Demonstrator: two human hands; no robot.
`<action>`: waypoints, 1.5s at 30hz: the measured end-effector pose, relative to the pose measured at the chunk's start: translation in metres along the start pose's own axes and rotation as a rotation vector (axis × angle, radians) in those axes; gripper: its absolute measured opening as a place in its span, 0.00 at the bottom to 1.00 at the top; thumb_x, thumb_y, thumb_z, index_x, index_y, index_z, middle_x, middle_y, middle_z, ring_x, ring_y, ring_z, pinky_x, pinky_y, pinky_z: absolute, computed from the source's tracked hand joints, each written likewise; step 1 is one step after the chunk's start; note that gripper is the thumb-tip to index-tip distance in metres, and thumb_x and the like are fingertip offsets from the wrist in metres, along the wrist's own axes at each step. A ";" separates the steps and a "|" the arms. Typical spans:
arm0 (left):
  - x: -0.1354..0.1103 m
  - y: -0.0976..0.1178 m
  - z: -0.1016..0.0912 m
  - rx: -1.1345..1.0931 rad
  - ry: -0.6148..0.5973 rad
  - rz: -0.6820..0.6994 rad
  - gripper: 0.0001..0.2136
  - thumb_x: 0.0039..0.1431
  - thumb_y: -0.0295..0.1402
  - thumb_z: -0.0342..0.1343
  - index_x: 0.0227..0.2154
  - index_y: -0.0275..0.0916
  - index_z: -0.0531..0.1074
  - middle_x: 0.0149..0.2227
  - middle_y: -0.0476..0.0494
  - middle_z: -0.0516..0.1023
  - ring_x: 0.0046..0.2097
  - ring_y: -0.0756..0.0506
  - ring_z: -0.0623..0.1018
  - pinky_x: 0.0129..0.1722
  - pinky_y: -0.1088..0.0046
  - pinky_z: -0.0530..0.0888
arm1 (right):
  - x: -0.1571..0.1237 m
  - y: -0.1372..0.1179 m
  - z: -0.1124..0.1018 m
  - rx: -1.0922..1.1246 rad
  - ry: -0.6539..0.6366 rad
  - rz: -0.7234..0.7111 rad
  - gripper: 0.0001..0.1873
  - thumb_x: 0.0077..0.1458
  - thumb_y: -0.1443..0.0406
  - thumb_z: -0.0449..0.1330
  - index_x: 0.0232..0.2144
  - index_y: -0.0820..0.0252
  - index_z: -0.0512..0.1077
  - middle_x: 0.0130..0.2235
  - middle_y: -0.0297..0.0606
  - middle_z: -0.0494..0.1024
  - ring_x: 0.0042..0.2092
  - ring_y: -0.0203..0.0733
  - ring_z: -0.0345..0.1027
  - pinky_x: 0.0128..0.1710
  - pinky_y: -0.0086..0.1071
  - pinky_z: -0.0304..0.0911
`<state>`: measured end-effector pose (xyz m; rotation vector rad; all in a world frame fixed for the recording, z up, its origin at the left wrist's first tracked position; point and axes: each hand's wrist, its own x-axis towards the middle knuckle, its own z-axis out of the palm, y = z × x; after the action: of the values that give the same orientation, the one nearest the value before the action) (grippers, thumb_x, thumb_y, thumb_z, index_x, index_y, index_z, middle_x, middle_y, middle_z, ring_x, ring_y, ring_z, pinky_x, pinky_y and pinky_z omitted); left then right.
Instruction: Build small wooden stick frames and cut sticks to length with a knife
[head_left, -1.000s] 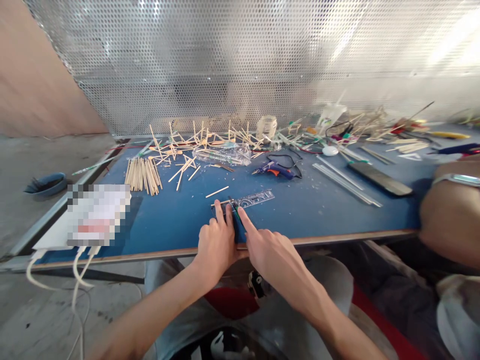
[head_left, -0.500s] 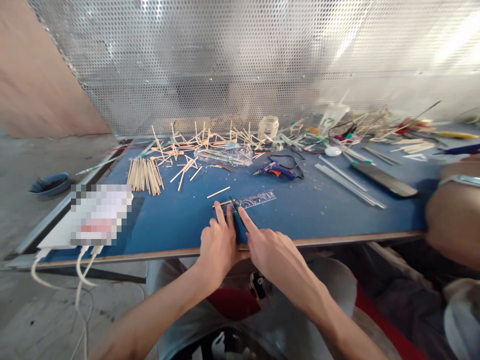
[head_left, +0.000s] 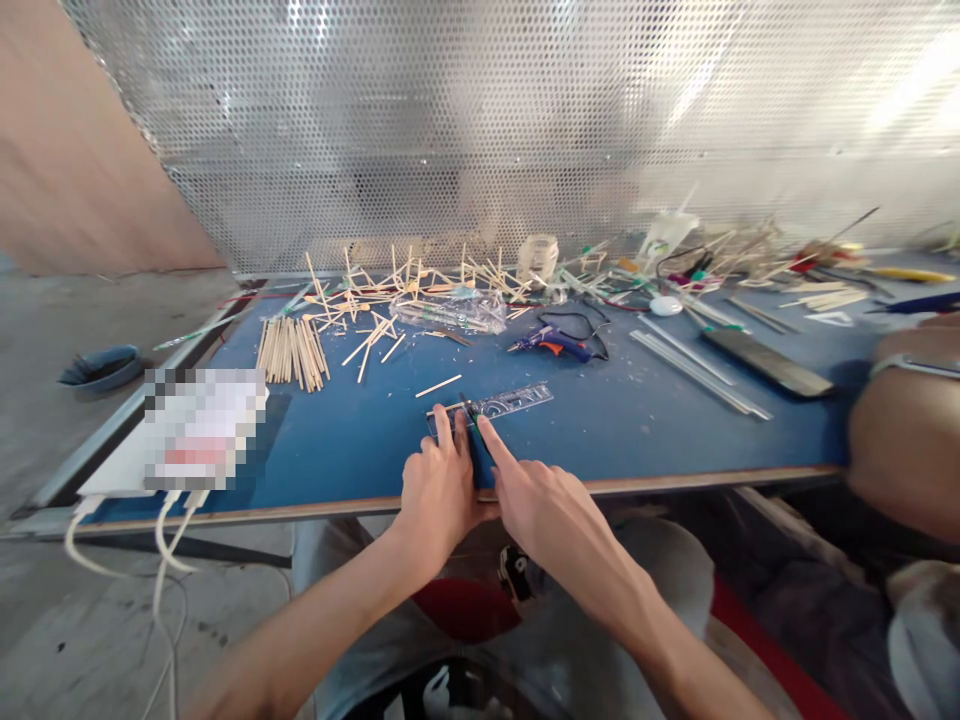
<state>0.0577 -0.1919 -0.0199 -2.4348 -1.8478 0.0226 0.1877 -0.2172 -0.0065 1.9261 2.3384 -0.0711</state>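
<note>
A clear plastic ruler point(head_left: 510, 400) lies flat on the blue table point(head_left: 645, 430), near its front edge.

Bare blue table point(head_left: 615, 430) lies right of the ruler point(head_left: 499, 403); stick bundle point(head_left: 289, 352) crowds the left.

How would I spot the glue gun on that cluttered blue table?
Find the blue table, then the clear ruler near its front edge. Just beyond the ruler, toward the mesh wall, lies the glue gun with a black cord looped beside it. Its blue body and orange trigger set it apart from the pale wooden sticks.
</note>
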 end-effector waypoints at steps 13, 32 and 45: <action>0.002 0.001 -0.003 0.007 -0.036 -0.011 0.53 0.51 0.54 0.63 0.74 0.32 0.49 0.73 0.22 0.53 0.43 0.37 0.81 0.37 0.63 0.80 | 0.000 0.002 0.002 0.028 -0.002 0.006 0.40 0.66 0.69 0.48 0.75 0.59 0.36 0.34 0.43 0.83 0.34 0.53 0.80 0.35 0.39 0.71; 0.001 -0.005 -0.001 -0.005 0.014 0.050 0.53 0.51 0.55 0.62 0.73 0.28 0.51 0.75 0.26 0.49 0.41 0.37 0.81 0.34 0.60 0.80 | 0.000 0.005 0.001 0.093 0.015 0.010 0.38 0.70 0.67 0.45 0.75 0.62 0.34 0.36 0.43 0.84 0.35 0.50 0.80 0.34 0.36 0.69; 0.001 -0.005 0.002 0.022 0.026 0.061 0.52 0.53 0.55 0.59 0.73 0.28 0.50 0.75 0.28 0.47 0.40 0.38 0.81 0.34 0.61 0.80 | 0.000 0.004 0.004 0.027 0.031 0.021 0.38 0.68 0.69 0.47 0.75 0.61 0.39 0.35 0.44 0.83 0.35 0.51 0.80 0.35 0.35 0.69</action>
<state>0.0527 -0.1898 -0.0213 -2.4645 -1.7527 0.0155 0.1917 -0.2166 -0.0108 1.9776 2.3485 -0.0724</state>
